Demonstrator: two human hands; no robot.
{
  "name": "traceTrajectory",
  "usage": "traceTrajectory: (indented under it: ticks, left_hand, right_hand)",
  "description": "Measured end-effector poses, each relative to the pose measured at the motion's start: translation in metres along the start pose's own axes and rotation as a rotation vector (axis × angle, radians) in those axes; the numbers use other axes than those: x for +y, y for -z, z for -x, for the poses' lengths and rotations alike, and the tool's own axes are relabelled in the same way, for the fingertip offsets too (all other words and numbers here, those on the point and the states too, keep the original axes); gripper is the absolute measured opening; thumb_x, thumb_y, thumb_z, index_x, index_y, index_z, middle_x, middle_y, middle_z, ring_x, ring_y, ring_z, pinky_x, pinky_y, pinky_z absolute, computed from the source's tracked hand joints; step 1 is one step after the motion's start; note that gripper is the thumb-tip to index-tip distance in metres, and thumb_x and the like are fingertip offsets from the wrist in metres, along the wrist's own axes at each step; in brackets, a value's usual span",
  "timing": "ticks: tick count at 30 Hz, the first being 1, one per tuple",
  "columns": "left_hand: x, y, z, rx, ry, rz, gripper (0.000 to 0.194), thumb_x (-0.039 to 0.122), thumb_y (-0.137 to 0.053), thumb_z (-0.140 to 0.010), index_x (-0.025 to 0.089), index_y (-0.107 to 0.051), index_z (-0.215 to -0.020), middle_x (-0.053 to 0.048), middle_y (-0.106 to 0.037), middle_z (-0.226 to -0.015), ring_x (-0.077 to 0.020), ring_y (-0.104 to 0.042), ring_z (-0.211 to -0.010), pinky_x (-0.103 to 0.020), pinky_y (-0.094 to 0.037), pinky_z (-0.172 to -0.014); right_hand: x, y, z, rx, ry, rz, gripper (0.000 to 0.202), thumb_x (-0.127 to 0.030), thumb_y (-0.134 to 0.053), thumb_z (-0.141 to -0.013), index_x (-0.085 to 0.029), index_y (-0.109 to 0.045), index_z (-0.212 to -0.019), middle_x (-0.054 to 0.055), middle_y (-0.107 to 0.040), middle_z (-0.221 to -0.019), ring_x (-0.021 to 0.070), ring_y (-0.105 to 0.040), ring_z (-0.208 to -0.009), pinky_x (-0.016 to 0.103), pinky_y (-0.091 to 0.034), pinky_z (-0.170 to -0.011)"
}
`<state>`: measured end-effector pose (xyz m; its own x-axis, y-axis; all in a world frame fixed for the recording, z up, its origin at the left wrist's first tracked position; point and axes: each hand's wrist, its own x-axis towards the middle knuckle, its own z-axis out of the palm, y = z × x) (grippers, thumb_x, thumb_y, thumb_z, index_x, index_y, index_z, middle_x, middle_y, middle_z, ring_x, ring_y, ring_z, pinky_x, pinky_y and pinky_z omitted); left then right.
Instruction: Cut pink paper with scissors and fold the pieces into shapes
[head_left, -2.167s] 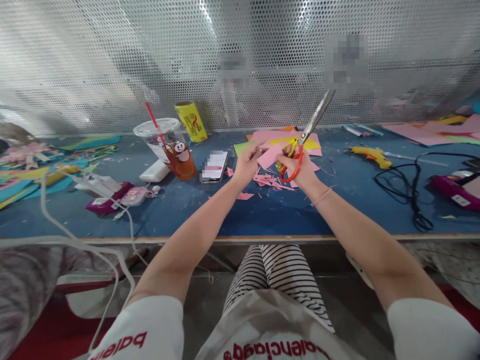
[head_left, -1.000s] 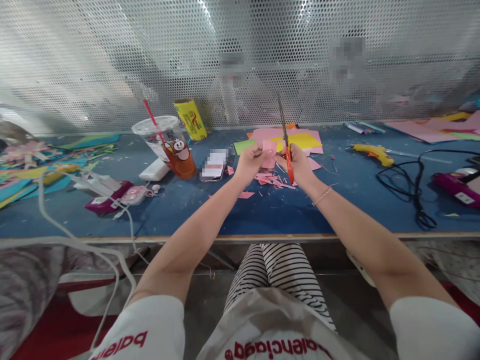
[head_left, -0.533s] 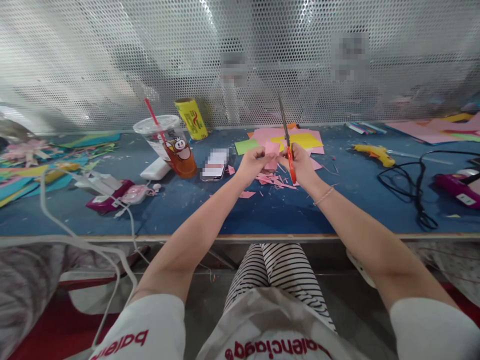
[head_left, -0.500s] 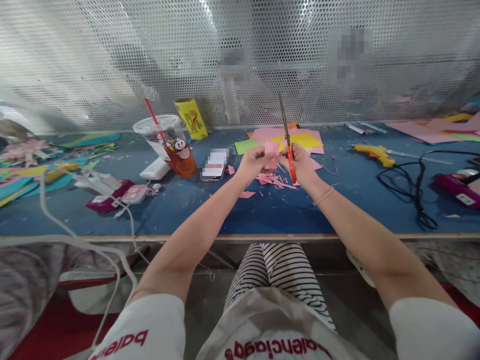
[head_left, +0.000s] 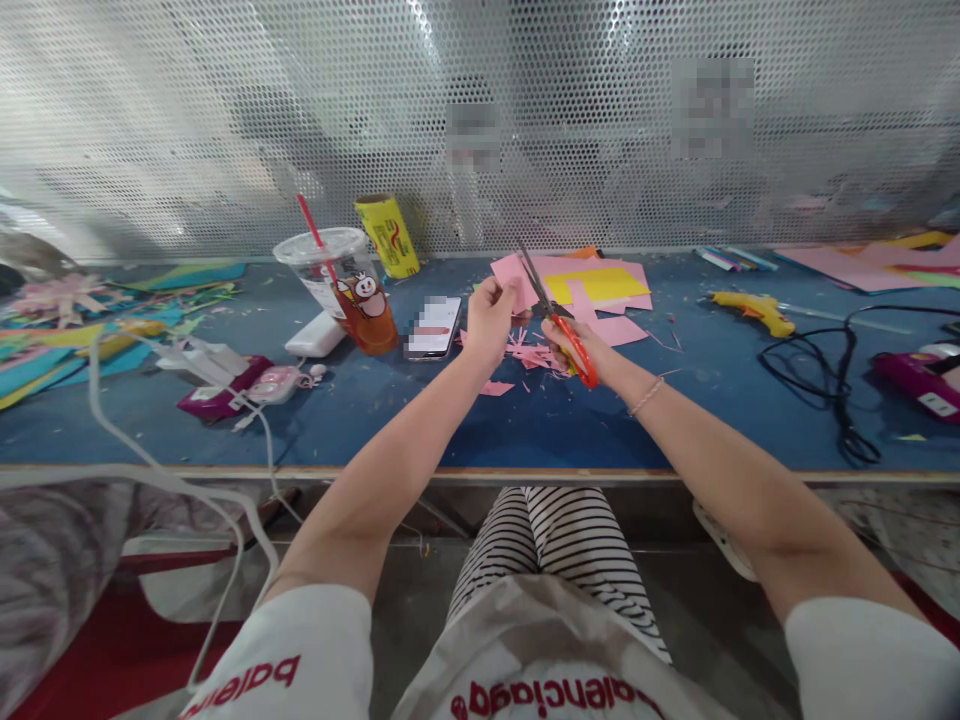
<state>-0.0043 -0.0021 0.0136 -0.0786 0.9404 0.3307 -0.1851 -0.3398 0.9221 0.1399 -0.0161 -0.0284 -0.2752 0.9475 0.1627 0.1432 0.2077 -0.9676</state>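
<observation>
My left hand (head_left: 491, 313) pinches a piece of pink paper (head_left: 513, 278) just above the table. In my right hand (head_left: 574, 345) is a pair of scissors (head_left: 574, 350) with red-orange handles, its dark blades pointing up and left beside the paper's right edge. Under and between my hands lie pink paper scraps (head_left: 529, 353). Behind them a yellow sheet (head_left: 600, 287) rests on larger pink sheets (head_left: 634, 270). Left of my left hand lies a phone (head_left: 433, 330) with its screen lit.
A plastic cup of brown drink (head_left: 367, 315) with a red straw stands left, near a yellow can (head_left: 388, 237). At right lie a yellow glue gun (head_left: 752, 309) and a black cord (head_left: 840, 380). A perforated metal panel (head_left: 555, 190) rises behind the table.
My left hand has lifted the pink paper up and left. My right hand has shifted slightly left and down, and the scissors have swung from upright to leaning left.
</observation>
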Motion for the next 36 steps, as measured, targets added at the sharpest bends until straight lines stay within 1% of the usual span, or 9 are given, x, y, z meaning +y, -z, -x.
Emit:
traceTrajectory:
  ticks: [3, 6, 9, 16, 22, 27, 31, 34, 36]
  left_hand:
    - [0.000, -0.002, 0.002, -0.028, -0.014, -0.037, 0.018, 0.037, -0.054, -0.081, 0.020, -0.049, -0.080, 0.004, -0.050, -0.060, -0.0051, -0.047, -0.044, -0.021, -0.044, -0.048]
    - [0.000, -0.002, 0.003, -0.038, -0.025, -0.065, 0.021, 0.039, -0.053, -0.081, 0.020, -0.047, -0.079, 0.004, -0.048, -0.056, -0.0061, -0.046, -0.043, -0.021, -0.042, -0.046]
    - [0.001, -0.002, 0.003, -0.048, -0.039, -0.088, 0.021, 0.040, -0.054, -0.081, 0.019, -0.047, -0.080, 0.003, -0.049, -0.056, -0.0063, -0.047, -0.044, -0.021, -0.042, -0.046]
    - [0.001, -0.002, 0.003, -0.073, -0.036, -0.104, 0.020, 0.039, -0.053, -0.081, 0.019, -0.048, -0.081, 0.003, -0.051, -0.060, -0.0055, -0.045, -0.044, -0.020, -0.040, -0.045]
    - [0.001, -0.001, 0.002, -0.093, -0.057, -0.075, 0.018, 0.036, -0.052, -0.082, 0.019, -0.048, -0.078, 0.003, -0.048, -0.057, -0.0058, -0.045, -0.043, -0.020, -0.038, -0.044]
    - [0.002, -0.001, 0.003, -0.097, -0.036, -0.046, 0.017, 0.036, -0.051, -0.082, 0.019, -0.047, -0.077, 0.003, -0.049, -0.059, -0.0053, -0.045, -0.043, -0.020, -0.039, -0.044]
    - [0.002, -0.002, 0.002, -0.084, -0.019, -0.051, 0.018, 0.036, -0.050, -0.083, 0.020, -0.046, -0.076, 0.004, -0.049, -0.059, -0.0045, -0.044, -0.043, -0.019, -0.038, -0.044]
    - [0.002, -0.002, 0.003, -0.087, -0.015, -0.059, 0.019, 0.036, -0.050, -0.083, 0.019, -0.045, -0.076, 0.004, -0.049, -0.057, -0.0046, -0.044, -0.042, -0.019, -0.038, -0.043]
    - [0.002, -0.003, 0.004, -0.113, -0.008, -0.071, 0.018, 0.035, -0.050, -0.083, 0.019, -0.046, -0.076, 0.004, -0.049, -0.056, -0.0049, -0.044, -0.041, -0.019, -0.037, -0.042]
  right_hand:
    - [-0.004, -0.003, 0.002, -0.067, -0.019, -0.005, 0.049, -0.071, -0.049, -0.070, -0.023, -0.040, -0.069, -0.006, -0.040, -0.050, 0.0086, -0.039, -0.038, 0.024, -0.035, -0.036]
    - [-0.010, -0.005, 0.005, -0.073, 0.011, 0.019, 0.049, -0.071, -0.047, -0.071, -0.023, -0.041, -0.065, -0.006, -0.038, -0.046, 0.0089, -0.037, -0.036, 0.025, -0.034, -0.036]
    - [-0.015, -0.006, 0.009, -0.077, -0.006, 0.030, 0.049, -0.071, -0.046, -0.071, -0.022, -0.041, -0.064, -0.005, -0.039, -0.044, 0.0094, -0.038, -0.035, 0.025, -0.034, -0.036]
    - [-0.021, -0.008, 0.014, -0.041, -0.014, 0.062, 0.051, -0.072, -0.044, -0.071, -0.022, -0.043, -0.064, -0.005, -0.041, -0.043, 0.0098, -0.040, -0.034, 0.025, -0.035, -0.034]
    - [-0.027, -0.011, 0.019, 0.028, 0.021, 0.209, 0.054, -0.073, -0.041, -0.073, -0.021, -0.044, -0.058, -0.002, -0.043, -0.039, 0.0108, -0.042, -0.034, 0.025, -0.037, -0.034]
    - [-0.035, -0.013, 0.021, 0.059, -0.031, 0.243, 0.054, -0.075, -0.041, -0.070, -0.022, -0.042, -0.058, -0.003, -0.041, -0.036, 0.0116, -0.041, -0.030, 0.026, -0.034, -0.031]
    - [-0.034, -0.013, 0.020, 0.039, -0.032, 0.154, 0.055, -0.075, -0.043, -0.070, -0.022, -0.042, -0.057, -0.003, -0.039, -0.037, 0.0097, -0.039, -0.031, 0.024, -0.034, -0.031]
    - [-0.030, -0.012, 0.018, -0.026, -0.090, 0.008, 0.054, -0.075, -0.043, -0.070, -0.022, -0.042, -0.061, -0.005, -0.039, -0.040, 0.0089, -0.038, -0.031, 0.024, -0.034, -0.030]
    - [-0.029, -0.012, 0.018, -0.044, -0.113, -0.055, 0.054, -0.075, -0.042, -0.069, -0.022, -0.042, -0.064, -0.006, -0.038, -0.042, 0.0082, -0.037, -0.031, 0.023, -0.032, -0.030]
